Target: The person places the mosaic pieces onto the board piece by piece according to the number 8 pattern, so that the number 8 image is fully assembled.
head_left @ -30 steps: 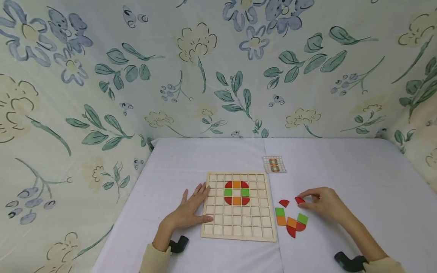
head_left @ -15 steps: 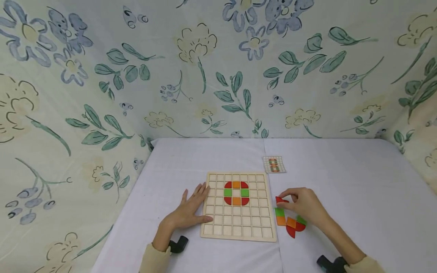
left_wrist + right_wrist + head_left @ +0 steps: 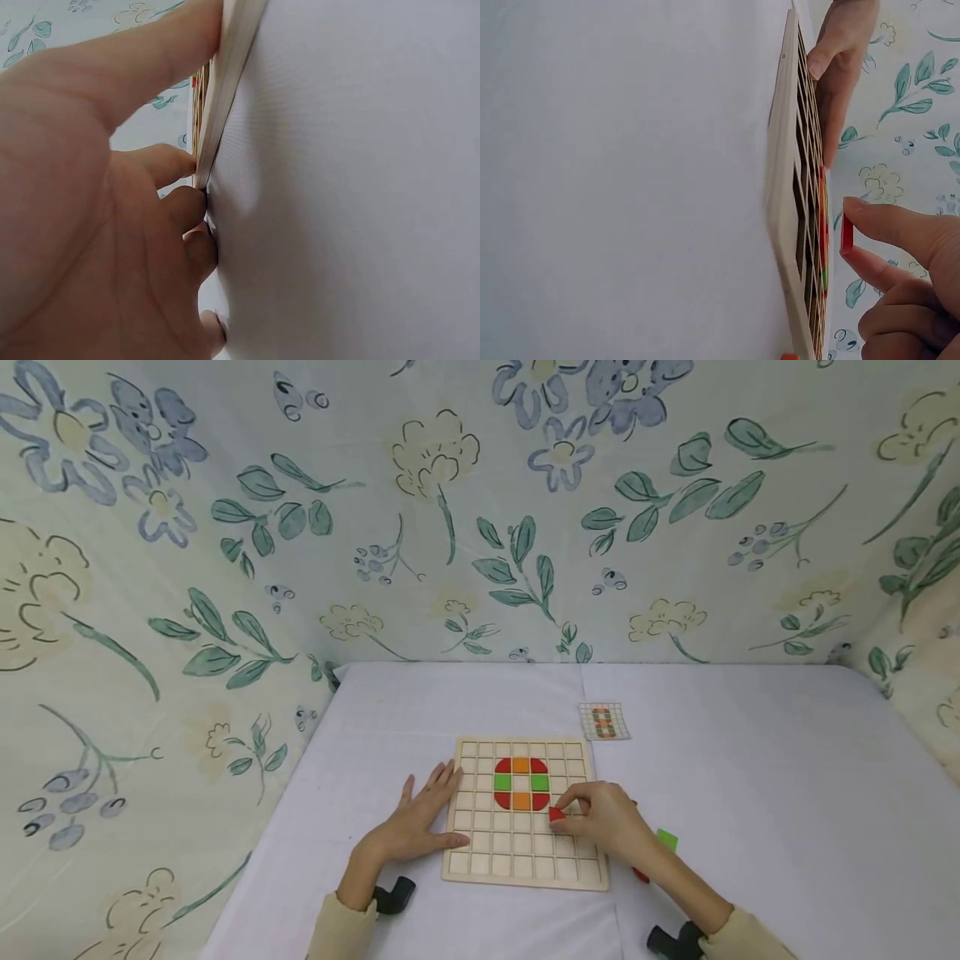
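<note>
A square wooden grid board (image 3: pixel 480 862) lies on the table. In its upper middle, a ring of tiles has red quarter-circles (image 3: pixel 502 766) at its corners, orange squares (image 3: pixel 521 765) above and below, and green squares (image 3: pixel 502 782) at the sides. My left hand (image 3: pixel 408 824) rests at the board's left edge, fingers spread and thumb on the frame (image 3: pixel 234 60). Between thumb and index finger, my right hand (image 3: pixel 613 822) pinches a red quarter-circle tile (image 3: pixel 556 814). That tile is over the board, just below right of the ring; the right wrist view shows it edge-on, raised above the grid.
Right of the board lie loose tiles, mostly hidden behind my right hand and forearm; a green square (image 3: pixel 667 840) shows. A small card (image 3: pixel 603 722) printed with a grid and coloured pattern lies beyond the board's far right corner. Floral cloth (image 3: pixel 480 527) hangs behind the table.
My right hand has carried the pinched red quarter-circle tile leftward, from beside the loose tiles to over the board. The left hand and the ring of tiles have stayed put.
</note>
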Tool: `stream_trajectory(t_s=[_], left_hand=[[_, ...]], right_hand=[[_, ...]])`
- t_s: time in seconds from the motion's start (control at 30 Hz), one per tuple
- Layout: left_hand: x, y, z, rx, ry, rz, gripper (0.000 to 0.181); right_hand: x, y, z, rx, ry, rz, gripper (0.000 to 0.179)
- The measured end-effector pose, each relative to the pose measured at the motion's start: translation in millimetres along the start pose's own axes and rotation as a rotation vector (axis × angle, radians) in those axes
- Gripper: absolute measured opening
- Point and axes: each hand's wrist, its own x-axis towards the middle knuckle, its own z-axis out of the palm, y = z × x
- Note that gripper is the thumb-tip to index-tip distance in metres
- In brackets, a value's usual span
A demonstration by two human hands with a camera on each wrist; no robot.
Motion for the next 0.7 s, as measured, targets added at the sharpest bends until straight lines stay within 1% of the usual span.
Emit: stream_trajectory(t_s=[0.1,0.3,0.5,0.7], left_hand=[[0.6,-0.1,0.3,0.000,0.000,0.002,0.106],[0.9,-0.2,0.6,0.002,0.000,0.003,0.107],[0.3,-0.4,0.8,0.002,0.002,0.005,0.107],[0.1,0.5,-0.1,-0.001,0.000,0.004,0.107]], right_hand=[[1.4,-3.8,7.6,-0.008,-0.008,0.019,0.018],[3.6,-5.2,16.1,-0.032,-0.027,0.000,0.018],[2.5,-5.9,14.9,-0.035,-0.045,0.005,0.020],[0.9,-4.0,13.3,-0.016,-0.045,-0.018,0.016]])
